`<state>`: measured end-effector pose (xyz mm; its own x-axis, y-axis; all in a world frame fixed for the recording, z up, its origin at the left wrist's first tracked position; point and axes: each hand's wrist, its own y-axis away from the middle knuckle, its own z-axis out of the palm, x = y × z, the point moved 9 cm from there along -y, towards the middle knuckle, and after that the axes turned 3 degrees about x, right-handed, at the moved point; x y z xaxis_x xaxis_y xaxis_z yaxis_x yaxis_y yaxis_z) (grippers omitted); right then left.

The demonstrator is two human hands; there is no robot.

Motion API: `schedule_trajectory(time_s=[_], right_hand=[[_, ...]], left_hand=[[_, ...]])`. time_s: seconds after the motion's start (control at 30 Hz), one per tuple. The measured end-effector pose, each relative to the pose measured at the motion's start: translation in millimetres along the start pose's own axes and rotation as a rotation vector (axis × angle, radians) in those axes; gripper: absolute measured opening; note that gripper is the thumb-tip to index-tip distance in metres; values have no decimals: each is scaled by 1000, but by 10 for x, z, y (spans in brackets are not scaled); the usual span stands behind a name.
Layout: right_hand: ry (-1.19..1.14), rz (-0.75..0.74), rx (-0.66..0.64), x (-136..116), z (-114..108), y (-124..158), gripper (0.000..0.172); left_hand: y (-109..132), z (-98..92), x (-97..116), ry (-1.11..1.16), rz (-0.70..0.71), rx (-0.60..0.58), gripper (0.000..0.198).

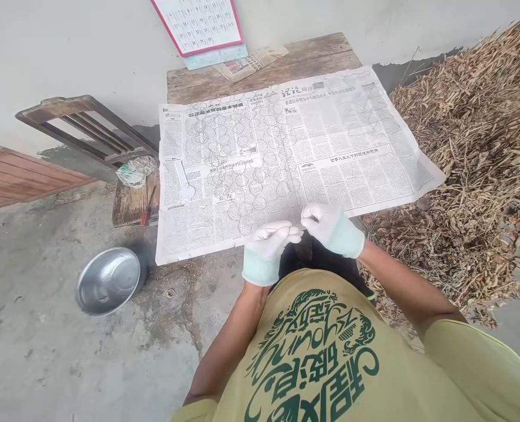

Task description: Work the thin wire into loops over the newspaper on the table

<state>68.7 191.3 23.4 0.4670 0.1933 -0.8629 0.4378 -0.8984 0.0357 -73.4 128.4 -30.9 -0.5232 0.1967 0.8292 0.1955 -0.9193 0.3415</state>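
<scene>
My left hand, in a white glove with a pale green cuff, is at the near edge of a spread newspaper. Its thumb and fingers press together. Just to its right, my right hand, gloved the same way, has its thumb and fingertips curled into a pinch. The fingertips of both hands nearly meet; anything between them is too small or thin to make out. Many thin round outlines cover the newspaper's middle. Toward its left side lies a white paddle-shaped piece with a round end.
The newspaper covers most of a wooden table against the wall, under a calendar. At left are a wooden chair holding a plastic bag and a red-handled tool, and a metal basin. Dry stalks heap at right.
</scene>
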Motion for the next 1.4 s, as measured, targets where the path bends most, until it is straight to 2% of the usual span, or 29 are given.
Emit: schedule_trajectory(time_s=[0.17,0.37,0.6,0.73,0.87,0.97,1.03,1.1,1.13,1.2,1.3,1.4], right_hand=[[130,-13,-63,31,8,27,21],[125,49,-92,72,-15,31,22],[15,157,-48,150,39,35,23],[-54,186,23,168,69,48,23],[-7,184,25,170,94,71,27],[65,118,-13,131,84,88,32],[108,68,-55,96,77,102,32],[149,37,-108,64,81,115,29],[167,21,-132,42,85,119,28],[197,-20,-167,-19,93,118,27],[249,-29,-186,-52,89,113,33],[259,24,-176,-5,62,128,37]], left_hand=[[-16,-22,-54,-51,-50,-10,34],[-76,-44,-90,-73,-82,-77,35],[-28,151,-171,-56,-145,-163,45],[-11,162,-169,-81,-113,-117,46],[-40,37,-132,-139,-109,-78,52],[-103,-165,147,-193,-1,-31,61],[-119,-276,521,-311,201,25,59],[-64,-214,917,-545,458,27,51],[-27,-75,1036,-691,557,-50,47],[47,282,1094,-933,687,-290,35],[105,710,945,-1121,747,-644,18],[37,893,858,-1179,760,-772,9]])
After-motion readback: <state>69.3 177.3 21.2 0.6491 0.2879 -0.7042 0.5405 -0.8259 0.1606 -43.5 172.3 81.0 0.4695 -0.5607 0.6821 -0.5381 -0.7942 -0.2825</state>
